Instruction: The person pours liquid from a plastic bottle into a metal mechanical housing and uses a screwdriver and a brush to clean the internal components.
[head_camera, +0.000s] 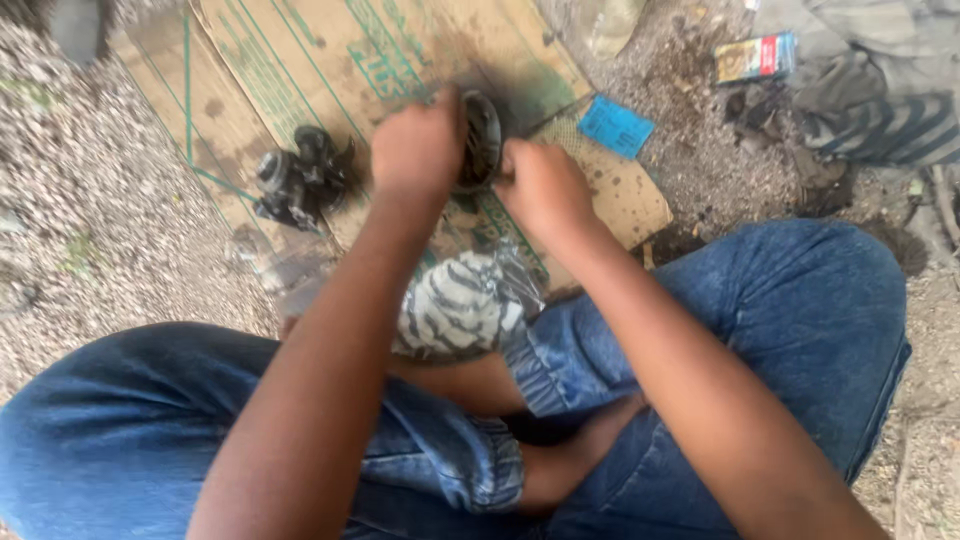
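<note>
My left hand (417, 143) is closed around the left side of a round black ribbed machine part (483, 136), held above a flattened cardboard sheet (300, 60). On the part's right edge, my right hand (541, 186) grips with curled fingers. Both hands meet on this part, and most of it is hidden between them. A greasy black metal assembly (300, 180) lies on the cardboard to the left of my left hand. A black-and-white striped cloth (458, 305) rests near my knees, under my forearms.
I sit cross-legged in blue jeans (750, 330) on gravel (80, 230). A blue packet (615, 126) lies at the cardboard's right edge. A small printed box (755, 57) and striped fabric (880, 110) lie at the top right.
</note>
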